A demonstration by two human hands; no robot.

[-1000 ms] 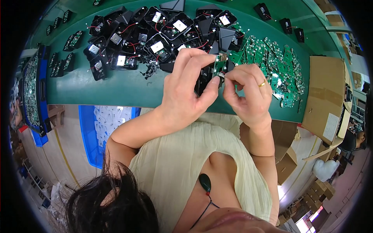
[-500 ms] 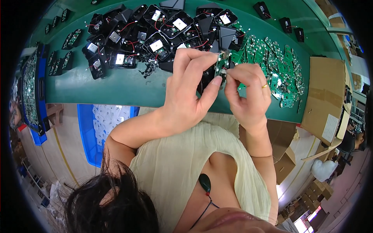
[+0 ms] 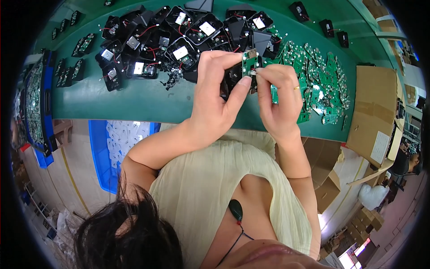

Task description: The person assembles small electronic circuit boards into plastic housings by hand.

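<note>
My left hand point(image 3: 212, 101) holds a small green circuit board point(image 3: 247, 63) upright between thumb and fingers, above the bench. Closed in a pinch, my right hand point(image 3: 283, 101) meets the board's right edge, its thumb and forefinger on a small white connector that is mostly covered by the fingertips. Just behind and below the board is a black plastic housing point(image 3: 232, 77), partly hidden by my left hand; I cannot tell whether the hand also grips it. A large heap of green circuit boards point(image 3: 329, 89) lies to the right of my right hand.
Open black housings point(image 3: 181, 53) with red wires are piled at the back of the green bench point(image 3: 112, 105). Small black parts point(image 3: 171, 80) lie before them. A cardboard box point(image 3: 374, 112) stands at the right, a blue bin point(image 3: 102, 157) of white pieces at the lower left.
Both hands have shifted slightly left and away from me, with the board between them. The board now faces up more openly, and my right fingers have stayed at its edge.
</note>
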